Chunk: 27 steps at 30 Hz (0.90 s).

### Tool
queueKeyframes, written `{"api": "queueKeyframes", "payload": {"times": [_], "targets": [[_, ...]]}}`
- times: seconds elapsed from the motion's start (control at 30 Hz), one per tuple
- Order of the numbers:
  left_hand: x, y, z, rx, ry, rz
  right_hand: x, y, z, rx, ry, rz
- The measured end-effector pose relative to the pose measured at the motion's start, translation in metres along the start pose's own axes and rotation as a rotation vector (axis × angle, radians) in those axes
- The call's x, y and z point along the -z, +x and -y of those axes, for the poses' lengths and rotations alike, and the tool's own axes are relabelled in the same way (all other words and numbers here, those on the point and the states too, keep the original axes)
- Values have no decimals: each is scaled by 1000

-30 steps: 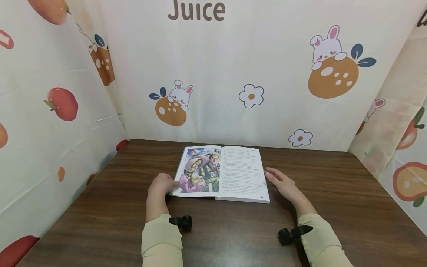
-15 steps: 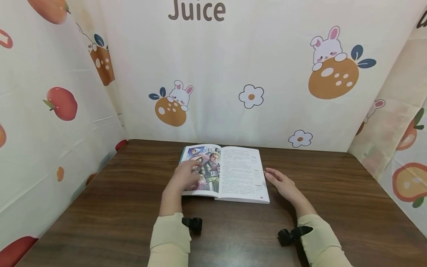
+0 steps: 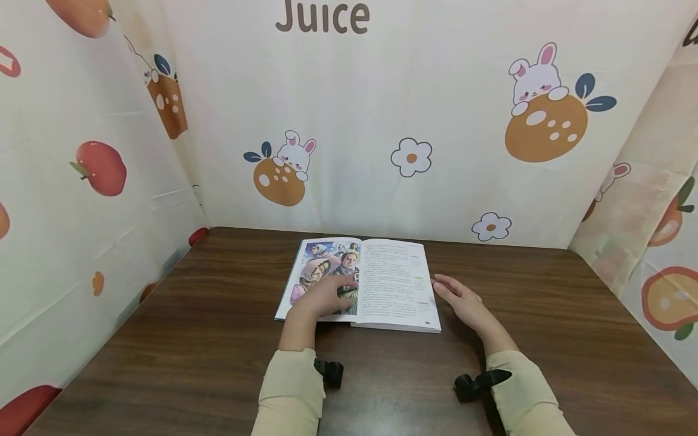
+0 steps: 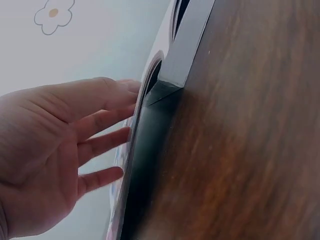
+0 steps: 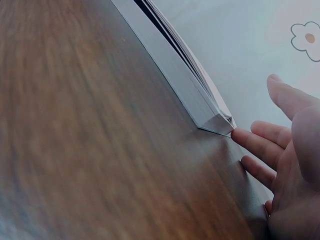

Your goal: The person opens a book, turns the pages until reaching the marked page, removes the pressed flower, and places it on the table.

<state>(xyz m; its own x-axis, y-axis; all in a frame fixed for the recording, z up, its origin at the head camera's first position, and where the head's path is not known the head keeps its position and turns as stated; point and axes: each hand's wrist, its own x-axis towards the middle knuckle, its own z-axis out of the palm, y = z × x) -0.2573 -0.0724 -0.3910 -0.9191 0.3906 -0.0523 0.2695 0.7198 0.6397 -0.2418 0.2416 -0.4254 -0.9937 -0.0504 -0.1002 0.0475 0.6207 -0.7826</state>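
Note:
An open book (image 3: 392,284) lies on the table, a colour illustration on its left page and printed text on its right. My left hand (image 3: 323,297) rests on the illustrated page near the spine, fingers extended and spread. In the left wrist view, the fingertips of that left hand (image 4: 45,150) touch the page, and a thin left part of the book arches beside the thick page block (image 4: 187,47). My right hand (image 3: 463,304) lies at the book's right edge. Its fingers look loosely extended in the right wrist view, one fingertip at the corner of the page block (image 5: 175,75).
The brown wooden table (image 3: 180,351) spreads around the book. A white printed curtain (image 3: 360,109) stands behind the table and along both sides. Black wrist cameras (image 3: 329,373) are strapped over the pale sleeves.
My left hand has left the book's left edge and slid right across the illustrated page towards the spine. The right hand has stayed in place.

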Motion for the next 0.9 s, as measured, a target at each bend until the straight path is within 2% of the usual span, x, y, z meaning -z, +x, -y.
{"api": "queueKeyframes", "payload": {"times": [0.23,0.5,0.73,0.9], "targets": [[-3,0,-1,45,0,3,0,0,-2,54,6,1],[-4,-1,-1,82,11,-1,0,0,-3,88,-45,10],[-5,3,-2,70,30,5,4,-1,-3,105,-91,37],[-6,5,-1,51,84,10,7,-2,-7,189,-126,93]]}}
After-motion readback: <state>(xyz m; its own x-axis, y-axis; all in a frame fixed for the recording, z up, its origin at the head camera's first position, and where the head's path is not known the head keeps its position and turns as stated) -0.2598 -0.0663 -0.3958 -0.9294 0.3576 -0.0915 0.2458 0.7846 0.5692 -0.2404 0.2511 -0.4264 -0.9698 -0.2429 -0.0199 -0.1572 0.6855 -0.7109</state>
